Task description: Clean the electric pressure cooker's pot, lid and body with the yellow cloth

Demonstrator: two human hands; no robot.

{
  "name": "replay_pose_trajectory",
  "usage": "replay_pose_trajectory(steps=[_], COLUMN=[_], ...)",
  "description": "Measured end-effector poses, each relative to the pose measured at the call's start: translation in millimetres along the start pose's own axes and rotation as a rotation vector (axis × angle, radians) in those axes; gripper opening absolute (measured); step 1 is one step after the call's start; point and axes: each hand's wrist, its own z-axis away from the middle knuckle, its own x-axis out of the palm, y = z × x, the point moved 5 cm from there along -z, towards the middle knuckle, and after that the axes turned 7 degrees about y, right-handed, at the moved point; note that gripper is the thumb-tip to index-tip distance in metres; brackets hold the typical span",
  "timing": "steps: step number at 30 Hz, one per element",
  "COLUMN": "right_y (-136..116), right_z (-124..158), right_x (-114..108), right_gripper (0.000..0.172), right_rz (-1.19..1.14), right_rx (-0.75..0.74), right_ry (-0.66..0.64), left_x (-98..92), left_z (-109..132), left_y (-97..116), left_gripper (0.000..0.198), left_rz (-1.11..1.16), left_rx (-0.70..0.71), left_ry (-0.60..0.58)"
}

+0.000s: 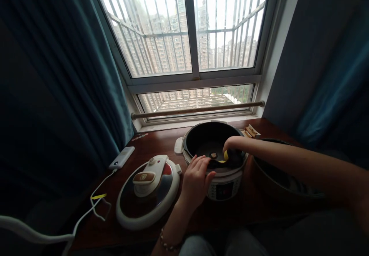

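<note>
An electric pressure cooker (pixel 225 190) with a white body and control panel stands uncovered on the dark wooden table. My right hand (pixel 230 142) reaches down into its black inner pot (pixel 198 135), fingers bent around a small yellow piece (pixel 226 155), perhaps a sponge or cloth; its kind is unclear. A small round metal part (pixel 213 155) shows at the bottom, near those fingers. Across the near left rim lies my left hand (pixel 196 179), fingers stretched forward, thumb apart. The white-edged cooker lid (pixel 123 210) with a brown handle rests flat, left of my left hand.
To the right, under my forearm, sits a large dark round basin (pixel 271 179). A small box with brown items (pixel 251 131) is behind it. A white power bank (pixel 122 158) with a white cable (pixel 83 222) lies at left. A barred window (pixel 193 56) is ahead.
</note>
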Motion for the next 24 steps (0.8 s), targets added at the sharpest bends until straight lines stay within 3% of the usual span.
replay_pose_trajectory(steps=[6, 11, 15, 19, 24], right_y=[26.2, 20.0, 4.7, 4.6, 17.9], right_z=[-18.1, -44.7, -69.5, -77.0, -64.3], right_x=[30.9, 49.6, 55.6, 55.8, 55.8], right_gripper=[0.029, 0.031, 0.023, 0.021, 0.024], right_rz=[0.132, 0.180, 0.162, 0.159, 0.255], right_rx=[0.021, -0.097, -0.286, -0.427, -0.336], right_ry=[-0.243, -0.350, -0.416, -0.489, -0.515], left_x=[0.9, 4.2, 5.7, 6.0, 5.9], left_z=[4.4, 6.0, 7.3, 8.0, 8.0], left_y=[-2.1, -3.5, -4.5, -5.0, -4.5], left_gripper=[0.021, 0.020, 0.020, 0.019, 0.020], left_rz=[0.028, 0.046, 0.059, 0.056, 0.052], left_rx=[-0.013, -0.032, -0.016, -0.006, -0.005], left_ry=[0.041, 0.064, 0.060, 0.076, 0.086])
